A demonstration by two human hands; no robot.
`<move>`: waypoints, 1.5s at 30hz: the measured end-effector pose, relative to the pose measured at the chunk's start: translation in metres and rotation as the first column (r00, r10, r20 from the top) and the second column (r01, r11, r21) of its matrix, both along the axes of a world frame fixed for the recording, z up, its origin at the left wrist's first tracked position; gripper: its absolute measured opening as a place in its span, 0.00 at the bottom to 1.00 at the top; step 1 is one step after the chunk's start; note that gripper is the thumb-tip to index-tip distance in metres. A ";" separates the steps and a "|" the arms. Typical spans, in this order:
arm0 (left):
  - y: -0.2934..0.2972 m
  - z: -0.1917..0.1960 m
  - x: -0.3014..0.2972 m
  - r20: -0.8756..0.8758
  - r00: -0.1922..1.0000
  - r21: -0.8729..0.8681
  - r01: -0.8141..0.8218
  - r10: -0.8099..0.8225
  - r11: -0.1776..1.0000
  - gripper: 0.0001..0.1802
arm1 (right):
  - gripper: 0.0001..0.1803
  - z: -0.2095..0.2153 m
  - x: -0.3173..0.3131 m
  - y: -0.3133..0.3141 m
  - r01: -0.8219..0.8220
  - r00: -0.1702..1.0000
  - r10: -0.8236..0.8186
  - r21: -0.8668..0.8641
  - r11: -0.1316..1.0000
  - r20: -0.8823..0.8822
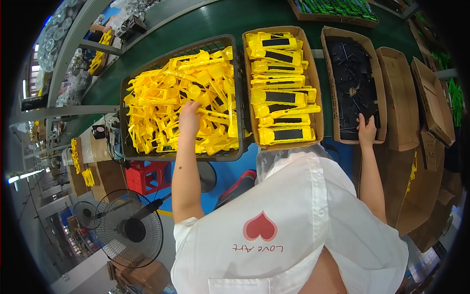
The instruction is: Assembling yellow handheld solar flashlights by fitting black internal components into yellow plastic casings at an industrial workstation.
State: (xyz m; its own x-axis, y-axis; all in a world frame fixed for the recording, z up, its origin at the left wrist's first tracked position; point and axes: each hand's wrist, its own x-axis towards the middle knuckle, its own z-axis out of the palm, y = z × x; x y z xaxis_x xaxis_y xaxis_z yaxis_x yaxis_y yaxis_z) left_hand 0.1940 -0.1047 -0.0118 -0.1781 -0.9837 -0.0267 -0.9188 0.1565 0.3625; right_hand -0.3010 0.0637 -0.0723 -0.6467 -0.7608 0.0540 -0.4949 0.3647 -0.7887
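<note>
My left hand [189,118] reaches into a dark plastic crate [239,73] heaped with yellow plastic parts [161,98]. Its fingers are closed on one long yellow plastic part [215,114] at the near right of the heap. Over the near end of a cardboard box [335,93] at the right, my right hand [366,130] has its fingers closed on a flat black piece [370,119]. That box is full of similar black pieces [348,73]. Between my hands stands a cardboard box [318,120] with yellow parts stacked in a column, several showing black panels [284,98].
The containers rest on a green work surface [313,30]. Cardboard trays [399,98] stand at the right, and a box of green parts [338,12] is at the back. A metal frame [63,113], a red stool [147,176] and a fan [133,229] are on the left.
</note>
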 end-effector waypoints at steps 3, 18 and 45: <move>0.009 0.034 0.036 0.097 0.991 -0.395 0.128 -0.097 0.910 0.12 | 0.13 0.004 0.005 0.001 -0.004 0.996 0.003 0.006 1.000 0.095; 0.087 0.031 -0.127 -0.660 -0.373 0.471 0.471 0.652 0.746 0.13 | 0.12 0.103 0.117 -0.055 -0.737 0.556 0.649 -0.052 0.674 0.519; 0.075 0.047 -0.133 -0.751 0.478 0.635 0.337 0.455 0.695 0.09 | 0.13 0.131 0.154 -0.066 -0.650 0.739 0.443 0.363 0.667 0.508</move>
State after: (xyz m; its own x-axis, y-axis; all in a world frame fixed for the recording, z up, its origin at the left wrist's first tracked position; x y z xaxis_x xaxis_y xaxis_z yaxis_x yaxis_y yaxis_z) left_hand 0.0611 -0.0298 0.0349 -0.4384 -0.7494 -0.4961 -0.0927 -0.5114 0.8544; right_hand -0.1472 -0.0026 0.0582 0.0073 -0.8265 -0.5628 -0.4619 0.4964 -0.7350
